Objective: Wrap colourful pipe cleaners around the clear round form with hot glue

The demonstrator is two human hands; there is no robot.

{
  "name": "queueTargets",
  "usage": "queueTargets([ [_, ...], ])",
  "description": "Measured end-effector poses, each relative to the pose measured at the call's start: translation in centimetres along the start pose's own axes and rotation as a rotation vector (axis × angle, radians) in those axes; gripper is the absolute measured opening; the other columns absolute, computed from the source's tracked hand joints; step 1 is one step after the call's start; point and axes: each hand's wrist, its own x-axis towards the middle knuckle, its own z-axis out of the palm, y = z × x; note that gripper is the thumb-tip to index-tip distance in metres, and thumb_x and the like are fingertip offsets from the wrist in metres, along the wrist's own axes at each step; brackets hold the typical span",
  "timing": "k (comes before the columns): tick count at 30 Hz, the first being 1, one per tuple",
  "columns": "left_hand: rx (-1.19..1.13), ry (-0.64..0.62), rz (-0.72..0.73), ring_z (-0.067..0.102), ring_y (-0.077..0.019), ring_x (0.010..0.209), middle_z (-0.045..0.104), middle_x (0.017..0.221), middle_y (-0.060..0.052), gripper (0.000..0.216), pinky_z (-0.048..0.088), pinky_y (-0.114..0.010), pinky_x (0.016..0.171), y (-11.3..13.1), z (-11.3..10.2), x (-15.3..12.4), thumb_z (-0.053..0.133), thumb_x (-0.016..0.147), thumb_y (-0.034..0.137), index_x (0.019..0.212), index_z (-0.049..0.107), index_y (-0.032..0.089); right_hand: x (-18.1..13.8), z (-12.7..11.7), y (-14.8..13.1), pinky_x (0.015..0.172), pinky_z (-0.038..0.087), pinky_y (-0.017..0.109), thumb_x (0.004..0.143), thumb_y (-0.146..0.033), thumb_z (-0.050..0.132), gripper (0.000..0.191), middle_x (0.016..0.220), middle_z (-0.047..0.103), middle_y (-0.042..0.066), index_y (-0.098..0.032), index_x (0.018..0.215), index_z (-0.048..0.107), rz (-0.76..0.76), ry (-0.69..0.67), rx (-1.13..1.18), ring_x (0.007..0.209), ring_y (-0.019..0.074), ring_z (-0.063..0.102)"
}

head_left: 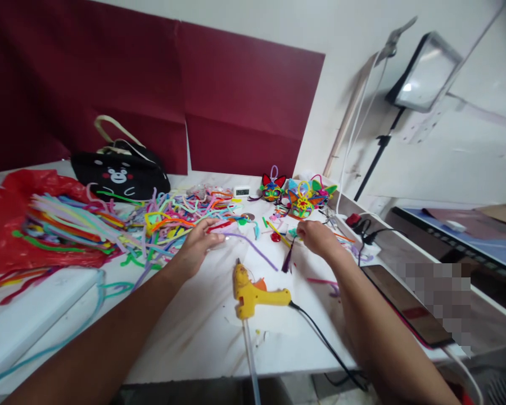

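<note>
My left hand (199, 243) rests on the white table (202, 332) at the edge of a heap of coloured pipe cleaners (160, 219). Its fingers are curled around a purple pipe cleaner (253, 249) that runs off to the right. My right hand (316, 236) lies further right, fingers bent in a pinch over small craft bits near a dark tassel (287, 260); what it grips is too small to name. A yellow glue gun (253, 292) lies between my forearms, with its glue stick pointing toward me.
Finished pipe-cleaner masks (297, 197) stand at the back beside a small clock (241, 191). A black bear bag (120, 174) and red plastic bag (8, 225) sit left. A phone (409, 306), power strip (358, 228) and lamp (425, 73) are on the right.
</note>
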Motion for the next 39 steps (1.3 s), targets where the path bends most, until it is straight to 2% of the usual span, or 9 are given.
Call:
queueTargets([
  [5, 0.147, -0.011, 0.106, 0.063, -0.0227, 0.086, 0.066, 0.096, -0.002, 0.05, 0.049, -0.028, 0.069, -0.4, -0.2, 0.0, 0.078, 0.06, 0.032, 0.107, 0.063, 0.022, -2.1, -1.5, 0.3, 0.082, 0.045, 0.032, 0.092, -0.011, 0.052, 0.028, 0.118, 0.069, 0.019, -0.014, 0.112, 0.071, -0.05, 0.014, 0.006, 0.105, 0.0281, 0.066],
  [9, 0.136, -0.026, 0.115, 0.062, -0.0216, 0.088, 0.064, 0.104, -0.002, 0.049, 0.048, -0.027, 0.069, -0.7, -0.2, 0.1, 0.079, 0.061, 0.032, 0.106, 0.063, 0.023, -5.9, -0.5, -1.7, 0.076, 0.047, 0.024, 0.089, -0.023, 0.063, 0.016, 0.101, 0.075, 0.005, -0.022, 0.101, 0.074, -0.257, -0.163, 0.132, 0.089, 0.0183, 0.069],
  [11, 0.102, -0.02, 0.103, 0.061, -0.0203, 0.086, 0.063, 0.101, -0.001, 0.05, 0.047, -0.027, 0.069, -0.7, 0.0, 0.2, 0.08, 0.06, 0.031, 0.105, 0.062, 0.023, -7.7, 0.3, -2.7, 0.074, 0.048, 0.025, 0.086, -0.028, 0.068, 0.024, 0.101, 0.074, 0.008, -0.018, 0.107, 0.071, -0.348, -0.311, 0.292, 0.089, 0.0203, 0.069],
  [13, 0.066, -0.004, 0.086, 0.061, -0.0201, 0.085, 0.064, 0.097, 0.0, 0.05, 0.047, -0.027, 0.07, -0.5, 0.2, 0.2, 0.08, 0.057, 0.029, 0.103, 0.061, 0.022, -8.9, 1.0, -3.5, 0.077, 0.048, 0.029, 0.084, -0.028, 0.069, 0.028, 0.105, 0.072, 0.01, -0.015, 0.11, 0.07, -0.365, -0.335, 0.33, 0.091, 0.0224, 0.068],
  [22, -0.067, 0.014, 0.065, 0.06, -0.0142, 0.073, 0.064, 0.083, 0.004, 0.051, 0.045, -0.025, 0.069, 0.0, 0.5, 0.3, 0.078, 0.055, 0.024, 0.102, 0.059, 0.021, -9.7, 2.0, -7.2, 0.099, 0.046, 0.039, 0.08, -0.017, 0.062, 0.058, 0.13, 0.058, 0.018, -0.009, 0.137, 0.052, -0.492, -0.207, 0.154, 0.116, 0.0305, 0.056],
  [24, -0.076, 0.01, 0.07, 0.059, -0.0134, 0.07, 0.064, 0.08, 0.005, 0.05, 0.044, -0.024, 0.066, 0.0, 0.5, 0.3, 0.078, 0.055, 0.023, 0.101, 0.059, 0.021, -9.7, 2.2, -8.2, 0.098, 0.047, 0.042, 0.079, -0.013, 0.059, 0.065, 0.132, 0.057, 0.018, -0.009, 0.142, 0.046, -0.515, -0.216, 0.078, 0.115, 0.0318, 0.056],
  [28, -0.096, 0.027, 0.081, 0.057, -0.0121, 0.065, 0.063, 0.074, 0.006, 0.05, 0.042, -0.022, 0.061, 0.1, 0.5, 0.3, 0.079, 0.053, 0.022, 0.1, 0.06, 0.02, -9.7, 2.6, -9.5, 0.084, 0.053, 0.041, 0.078, -0.016, 0.056, 0.048, 0.116, 0.062, 0.018, -0.009, 0.125, 0.059, -0.493, -0.182, -0.011, 0.099, 0.0309, 0.063],
  [35, -0.187, 0.04, 0.091, 0.055, -0.0111, 0.059, 0.061, 0.069, 0.005, 0.048, 0.043, -0.022, 0.058, 0.3, 0.0, 0.6, 0.077, 0.053, 0.021, 0.099, 0.062, 0.02, -9.4, 2.2, -6.8, 0.073, 0.052, 0.034, 0.067, -0.011, 0.054, 0.046, 0.108, 0.059, 0.011, -0.014, 0.112, 0.061, -0.439, -0.037, 0.201, 0.084, 0.0233, 0.064],
  [39, -0.23, 0.013, 0.114, 0.058, -0.012, 0.061, 0.064, 0.072, 0.003, 0.049, 0.044, -0.023, 0.061, 0.6, -0.2, 0.6, 0.076, 0.054, 0.023, 0.101, 0.061, 0.02, -8.6, 0.9, -4.0, 0.077, 0.049, 0.036, 0.071, -0.01, 0.05, 0.029, 0.1, 0.058, 0.009, -0.016, 0.098, 0.061, -0.381, 0.181, 0.446, 0.085, 0.0224, 0.06],
])
